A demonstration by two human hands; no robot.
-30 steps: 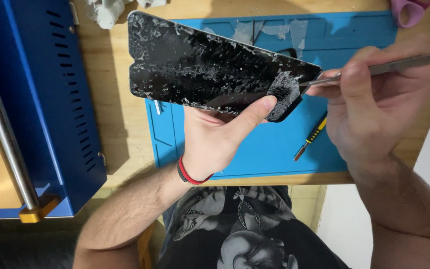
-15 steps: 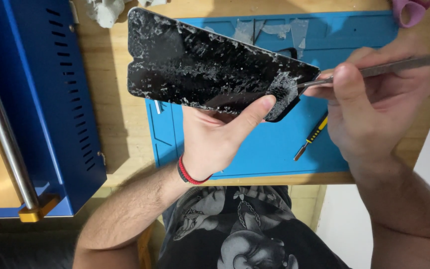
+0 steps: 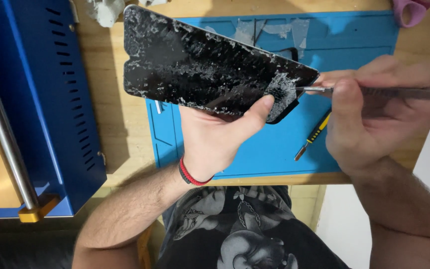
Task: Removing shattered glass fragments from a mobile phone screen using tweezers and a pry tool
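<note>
My left hand (image 3: 220, 137) holds a black phone screen (image 3: 200, 65) from below, thumb pressed on its near edge. The glass is shattered, with white flakes across its face and a pale scraped patch near the right end. My right hand (image 3: 374, 114) grips a thin metal scraping tool (image 3: 399, 92) whose tip touches that scraped patch. Both hands are raised above a blue work mat (image 3: 274, 149) on a wooden bench.
A yellow-and-black screwdriver (image 3: 314, 134) lies on the mat under the screen. A blue metal machine (image 3: 41, 99) with a steel handle bar (image 3: 1, 134) stands at the left. Clear tape strips (image 3: 284, 30) stick to the mat's far side. A pink object (image 3: 411, 10) sits top right.
The screen and both hands have hardly shifted. The tool's tip stays against the scraped patch at the screen's right end.
</note>
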